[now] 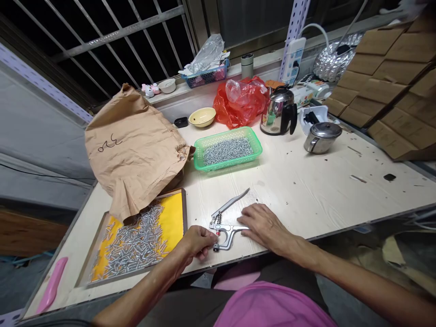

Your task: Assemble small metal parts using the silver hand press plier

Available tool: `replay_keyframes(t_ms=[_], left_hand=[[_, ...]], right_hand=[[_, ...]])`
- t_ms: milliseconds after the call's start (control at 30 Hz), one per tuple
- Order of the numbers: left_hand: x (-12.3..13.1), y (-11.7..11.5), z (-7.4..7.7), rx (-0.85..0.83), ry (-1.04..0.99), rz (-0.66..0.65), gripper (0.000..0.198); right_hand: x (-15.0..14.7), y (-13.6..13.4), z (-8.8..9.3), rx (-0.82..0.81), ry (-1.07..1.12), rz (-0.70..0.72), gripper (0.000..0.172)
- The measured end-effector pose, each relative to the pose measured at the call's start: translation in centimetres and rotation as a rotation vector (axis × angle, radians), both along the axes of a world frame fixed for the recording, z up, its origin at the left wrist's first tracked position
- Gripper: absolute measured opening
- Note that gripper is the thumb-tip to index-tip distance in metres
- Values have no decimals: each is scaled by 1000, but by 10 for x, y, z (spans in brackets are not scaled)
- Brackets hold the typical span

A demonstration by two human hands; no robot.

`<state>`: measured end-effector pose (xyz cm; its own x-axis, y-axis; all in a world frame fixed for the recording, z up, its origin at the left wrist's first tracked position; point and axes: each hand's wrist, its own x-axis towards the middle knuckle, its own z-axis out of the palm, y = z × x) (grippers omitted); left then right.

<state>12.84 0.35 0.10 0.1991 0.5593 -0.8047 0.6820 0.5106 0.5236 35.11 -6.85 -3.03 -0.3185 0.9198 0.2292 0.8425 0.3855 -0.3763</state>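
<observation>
A metal hand press tool (227,222) lies on the white table near the front edge, its upper handle raised toward the back right. My right hand (262,225) rests flat over the tool's lower handle, fingers stretched out. My left hand (198,241) is pinched at the tool's jaw, its fingertips closed on a small piece I cannot make out. Left of it, a yellow tray (173,213) holds a heap of small silver screws. A green basket (227,154) behind the tool is filled with more of them.
A crumpled brown paper sack (132,145) leans over the yellow tray. At the back stand a steel kettle (279,111), a lidded steel pot (322,136), a red plastic bag (240,102) and a cream bowl (202,116). Cardboard sheets (391,77) lie at right. A pink strip (51,284) lies front left.
</observation>
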Motion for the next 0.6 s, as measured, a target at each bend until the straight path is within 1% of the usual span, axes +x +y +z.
replay_keyframes(t_ms=[33,67,100,233,333,400,433,467,567,600], left_hand=[[0,0,0,-3,6,-13,43],[0,0,0,-3,11,-24,43],[1,-1,0,-1,17,-32,44],[3,-4,3,7,42,-63,46],[4,-7,4,18,50,-71,47],[3,-9,2,22,48,-61,48],[3,-10,1,19,46,-57,49],[2,-11,0,15,43,-54,49],[0,-12,-3,11,41,-56,51],[0,-13,-3,13,39,-59,51]], right_hand=[[2,3,2,-6,-1,12,25],[4,5,3,-16,-6,27,29],[5,8,3,-34,-14,45,28],[-1,12,-7,-70,-67,88,10],[-5,9,-13,-53,-85,73,8],[-3,7,-10,-70,-80,81,9],[0,8,-6,-77,-77,88,15],[4,9,-2,-83,-78,94,27],[17,20,7,-114,-102,110,80],[20,26,8,-135,-113,128,91]])
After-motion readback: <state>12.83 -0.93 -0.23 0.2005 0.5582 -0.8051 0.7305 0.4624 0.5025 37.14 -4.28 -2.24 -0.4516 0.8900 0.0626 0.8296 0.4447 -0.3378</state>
